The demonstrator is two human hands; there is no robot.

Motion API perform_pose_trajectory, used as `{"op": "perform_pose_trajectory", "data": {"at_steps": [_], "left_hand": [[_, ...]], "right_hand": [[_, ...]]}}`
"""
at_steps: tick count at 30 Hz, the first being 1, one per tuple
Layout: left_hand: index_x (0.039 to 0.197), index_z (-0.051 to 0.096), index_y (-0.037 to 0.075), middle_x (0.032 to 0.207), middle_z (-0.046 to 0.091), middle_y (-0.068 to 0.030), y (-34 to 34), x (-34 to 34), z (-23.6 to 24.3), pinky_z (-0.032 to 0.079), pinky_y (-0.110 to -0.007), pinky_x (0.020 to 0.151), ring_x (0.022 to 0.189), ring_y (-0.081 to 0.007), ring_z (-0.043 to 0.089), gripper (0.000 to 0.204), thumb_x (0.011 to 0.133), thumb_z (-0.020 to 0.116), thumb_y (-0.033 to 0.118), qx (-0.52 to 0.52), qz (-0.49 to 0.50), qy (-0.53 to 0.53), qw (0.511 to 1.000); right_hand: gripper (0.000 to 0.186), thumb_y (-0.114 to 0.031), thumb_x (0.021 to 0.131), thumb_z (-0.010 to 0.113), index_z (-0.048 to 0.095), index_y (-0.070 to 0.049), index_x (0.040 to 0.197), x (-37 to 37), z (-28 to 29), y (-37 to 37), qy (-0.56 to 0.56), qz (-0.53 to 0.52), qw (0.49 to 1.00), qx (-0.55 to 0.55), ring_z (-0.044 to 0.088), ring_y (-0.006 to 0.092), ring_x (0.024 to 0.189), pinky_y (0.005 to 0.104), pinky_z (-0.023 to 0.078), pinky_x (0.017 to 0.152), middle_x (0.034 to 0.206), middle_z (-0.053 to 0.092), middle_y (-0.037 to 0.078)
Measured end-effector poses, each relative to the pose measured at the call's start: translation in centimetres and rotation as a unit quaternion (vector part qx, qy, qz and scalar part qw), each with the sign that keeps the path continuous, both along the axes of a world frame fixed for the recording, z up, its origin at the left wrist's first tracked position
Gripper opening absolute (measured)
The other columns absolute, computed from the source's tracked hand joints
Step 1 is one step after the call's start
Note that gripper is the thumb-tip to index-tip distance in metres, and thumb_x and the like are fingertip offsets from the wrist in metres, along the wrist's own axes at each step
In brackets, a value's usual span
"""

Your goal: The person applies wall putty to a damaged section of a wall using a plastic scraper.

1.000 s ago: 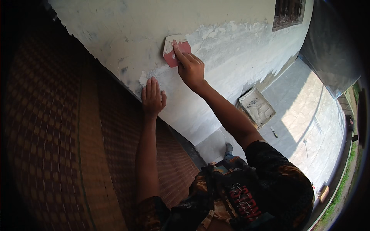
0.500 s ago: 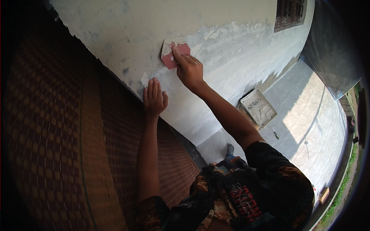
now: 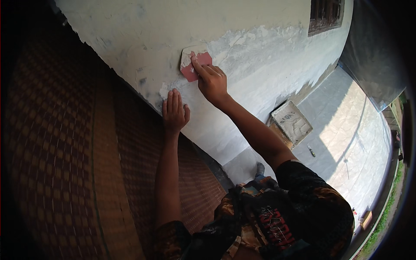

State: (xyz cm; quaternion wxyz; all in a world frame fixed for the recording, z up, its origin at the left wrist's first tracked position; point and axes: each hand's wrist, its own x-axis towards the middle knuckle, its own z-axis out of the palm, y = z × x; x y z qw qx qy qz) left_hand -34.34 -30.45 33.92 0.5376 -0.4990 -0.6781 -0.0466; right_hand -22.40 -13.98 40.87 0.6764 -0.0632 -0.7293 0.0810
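Observation:
My right hand [image 3: 213, 84] grips a pink, flat putty spreader [image 3: 202, 59] with pale putty caked along its upper left edge. The spreader lies against the wall [image 3: 260, 60], which is cream above and patchy grey-white lower down. Below and left of it, my left hand [image 3: 175, 112] rests with outstretched fingers on the wall, close to its ragged left edge. Fresh white putty [image 3: 170, 88] shows around those fingertips. The hidden part of the spreader lies under my right fingers.
A putty-smeared tray [image 3: 292, 123] sits at the wall's foot on the right. A small tool [image 3: 311, 151] lies on the grey floor sheet [image 3: 333, 108]. Woven matting [image 3: 65, 173] hangs at the left. A barred window [image 3: 326, 16] is set in the wall at upper right.
My right hand and the spreader have slid slightly down the wall and a touch left. My left hand stays at nearly the same spot.

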Motion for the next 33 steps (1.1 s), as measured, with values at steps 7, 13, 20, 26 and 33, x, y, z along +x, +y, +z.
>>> {"op": "perform_pose_trajectory", "data": {"at_steps": [7,13,20,26,33], "left_hand": [[0.136,0.055,-0.005,0.149,0.049,-0.018,-0.9,-0.6,-0.6,0.031,-0.045,0.114,0.14,-0.0287,0.045,0.053,0.097,0.047,0.03,-0.008,-0.016,-0.013,1.0],[0.137,0.052,-0.006,0.148,0.049,-0.0195,-0.2,-0.3,-0.2,0.032,-0.048,0.114,0.141,-0.0318,0.045,0.055,0.096,0.048,0.031,-0.008,-0.013,-0.004,1.0],[0.135,0.058,-0.002,0.148,0.052,-0.0157,-0.7,-0.7,-0.6,0.029,-0.042,0.116,0.139,-0.0257,0.047,0.051,0.098,0.044,0.03,-0.008,-0.024,-0.025,0.999],[0.136,0.056,-0.002,0.149,0.051,-0.0151,-0.3,0.0,0.0,0.029,-0.042,0.116,0.14,-0.0249,0.046,0.052,0.098,0.044,0.031,0.0,0.009,0.005,1.0],[0.137,0.056,-0.002,0.149,0.051,-0.0152,-0.4,-0.1,-0.2,0.03,-0.043,0.115,0.14,-0.0257,0.047,0.053,0.098,0.045,0.031,-0.004,0.013,-0.005,1.0]], "right_hand": [[0.061,0.004,0.072,0.061,0.063,-0.007,0.132,1.2,-5.3,-4.6,-0.041,0.096,0.994,0.012,0.059,0.0199,0.063,0.0346,0.044,0.062,0.067,0.056,0.001],[0.064,0.006,0.071,0.063,0.062,-0.008,0.134,0.0,0.1,-0.5,-0.015,0.02,1.0,0.001,0.058,0.0211,0.065,0.0346,0.043,0.065,0.07,0.059,0.003],[0.054,-0.001,0.075,0.064,0.065,-0.008,0.129,0.9,-5.9,-3.7,-0.089,0.049,0.995,0.023,0.059,0.0161,0.065,0.0352,0.035,0.069,0.067,0.059,0.001],[0.059,0.006,0.076,0.063,0.063,-0.008,0.133,1.4,0.8,-0.2,-0.001,-0.018,1.0,0.011,0.057,0.0157,0.063,0.0348,0.035,0.072,0.068,0.059,-0.001],[0.055,0.0,0.079,0.06,0.062,-0.009,0.133,0.1,-5.9,-2.1,-0.09,0.019,0.996,0.003,0.06,0.016,0.063,0.0359,0.036,0.073,0.067,0.059,-0.001]]}}
